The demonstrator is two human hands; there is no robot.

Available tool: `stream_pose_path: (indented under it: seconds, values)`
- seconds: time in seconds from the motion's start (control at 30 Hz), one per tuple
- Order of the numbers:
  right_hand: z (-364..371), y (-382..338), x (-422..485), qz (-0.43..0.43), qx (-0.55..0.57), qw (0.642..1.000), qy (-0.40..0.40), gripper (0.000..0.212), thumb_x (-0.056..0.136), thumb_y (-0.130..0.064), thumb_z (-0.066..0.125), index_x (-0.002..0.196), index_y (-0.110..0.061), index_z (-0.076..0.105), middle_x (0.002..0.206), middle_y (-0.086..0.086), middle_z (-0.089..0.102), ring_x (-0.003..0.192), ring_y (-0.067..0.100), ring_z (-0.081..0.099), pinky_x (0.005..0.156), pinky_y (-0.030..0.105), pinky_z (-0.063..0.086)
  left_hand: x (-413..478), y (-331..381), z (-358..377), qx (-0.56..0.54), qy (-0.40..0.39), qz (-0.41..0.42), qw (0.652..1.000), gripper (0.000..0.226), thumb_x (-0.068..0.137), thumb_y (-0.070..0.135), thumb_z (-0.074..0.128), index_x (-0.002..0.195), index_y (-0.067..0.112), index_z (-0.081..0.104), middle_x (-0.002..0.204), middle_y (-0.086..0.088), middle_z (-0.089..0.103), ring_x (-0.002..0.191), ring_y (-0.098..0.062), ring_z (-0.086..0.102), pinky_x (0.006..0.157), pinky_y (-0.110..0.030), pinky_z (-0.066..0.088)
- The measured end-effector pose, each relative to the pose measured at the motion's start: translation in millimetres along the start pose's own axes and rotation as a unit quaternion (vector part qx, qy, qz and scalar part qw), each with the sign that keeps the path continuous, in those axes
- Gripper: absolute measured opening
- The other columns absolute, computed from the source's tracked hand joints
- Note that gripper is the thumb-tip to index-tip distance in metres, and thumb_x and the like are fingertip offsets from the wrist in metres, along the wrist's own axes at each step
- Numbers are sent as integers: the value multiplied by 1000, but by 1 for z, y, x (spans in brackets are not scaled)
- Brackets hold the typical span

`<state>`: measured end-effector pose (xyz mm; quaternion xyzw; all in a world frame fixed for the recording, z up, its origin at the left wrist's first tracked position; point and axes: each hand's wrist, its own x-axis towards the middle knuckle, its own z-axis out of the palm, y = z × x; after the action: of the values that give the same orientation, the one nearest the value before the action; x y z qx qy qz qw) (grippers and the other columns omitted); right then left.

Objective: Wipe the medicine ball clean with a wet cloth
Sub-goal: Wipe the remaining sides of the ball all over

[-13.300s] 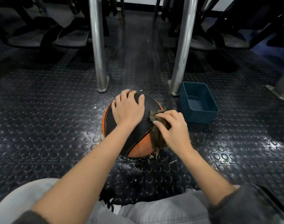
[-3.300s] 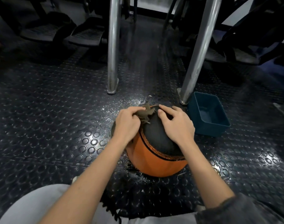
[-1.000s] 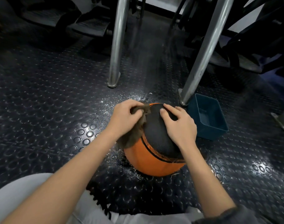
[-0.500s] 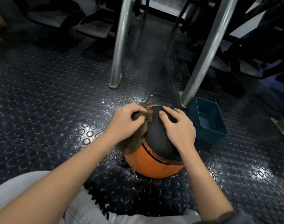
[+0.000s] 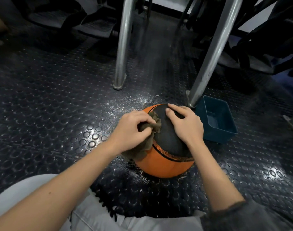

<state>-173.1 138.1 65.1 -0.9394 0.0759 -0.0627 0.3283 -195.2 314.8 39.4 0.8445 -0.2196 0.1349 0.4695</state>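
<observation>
An orange and black medicine ball [image 5: 165, 162] rests on the studded rubber floor in front of my knees. My left hand [image 5: 134, 130] grips a crumpled brown cloth [image 5: 142, 147] and holds it against the ball's upper left side; part of the cloth hangs down below the hand. On the black top panel lies my right hand [image 5: 185, 124], fingers spread and pressing down on the ball.
A dark blue plastic tub [image 5: 215, 119] stands just right of the ball. Two metal legs [image 5: 122, 47] [image 5: 210, 52] rise behind it, the right one close to the tub. Wet specks cover the floor [image 5: 59, 114] round the ball. Gym equipment bases line the back.
My left hand has slid the cloth a little down the ball's left side. The right hand stays on top. Long before, the cloth was in my right hand.
</observation>
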Motion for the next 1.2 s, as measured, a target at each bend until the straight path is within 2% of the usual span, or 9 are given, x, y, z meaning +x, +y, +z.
stream_pose_path:
  seconds: [0.2,0.33,0.47,0.53,0.6,0.73,0.9,1.03,1.2]
  values:
    - [-1,2,-14,-21,-10,999,23,32,88,-55,53,118,-48,60,139,-12,48,130,13,39,104,34,30,32,-9,6,-7,54,-84,995,19,79,4,64,92,12,75,86,9,65,84,2,54,79,-4,36]
    - [3,-1,-24,-61,-18,997,39,31,87,-52,57,117,-45,62,139,-9,49,130,13,40,108,40,30,45,-18,3,-31,54,-160,985,21,81,6,63,93,20,74,87,7,68,87,-7,59,82,-19,44]
    - [-1,-2,-7,-23,10,1000,8,30,86,-55,56,114,-48,63,139,-11,50,130,14,42,107,40,33,16,-6,-6,-52,20,-87,995,17,69,18,64,83,26,71,78,12,65,79,-3,59,81,-19,46]
    - [-4,0,3,-14,24,1000,-5,29,85,-55,56,112,-48,64,137,-11,52,129,15,43,106,37,35,-4,1,-5,-26,-22,3,999,23,66,26,56,79,19,74,78,8,67,77,-2,57,77,-13,43]
    - [-4,1,5,-15,27,999,-15,28,85,-55,56,112,-49,64,137,-11,52,129,14,43,105,35,33,-12,1,-2,-2,-26,38,999,28,68,25,53,78,13,75,80,10,67,80,-1,54,78,-12,41]
    - [-5,1,-7,-34,11,999,-11,28,87,-53,56,114,-50,61,139,-13,49,130,11,41,109,36,30,10,-7,1,-28,46,-30,998,27,68,25,57,84,13,76,83,16,63,84,-1,56,83,-11,41]
    - [2,0,-27,-81,-4,996,33,28,86,-47,61,113,-45,65,137,-13,50,127,9,41,101,25,27,39,-19,4,-38,71,-152,985,20,79,6,65,94,16,74,87,6,69,81,0,57,75,-6,40]
    - [4,-5,-23,-67,-28,997,22,29,88,-50,56,116,-45,63,139,-11,49,129,12,40,106,34,32,22,-12,-5,-44,38,-110,992,20,70,13,66,86,24,73,83,12,66,82,-1,59,79,-9,42]
    - [-2,-4,-6,-32,-1,999,-1,26,88,-53,54,112,-51,62,138,-16,49,129,13,42,101,34,35,-8,1,-5,-42,-2,-41,998,18,65,19,65,79,22,76,81,20,67,84,-3,61,84,-18,46]
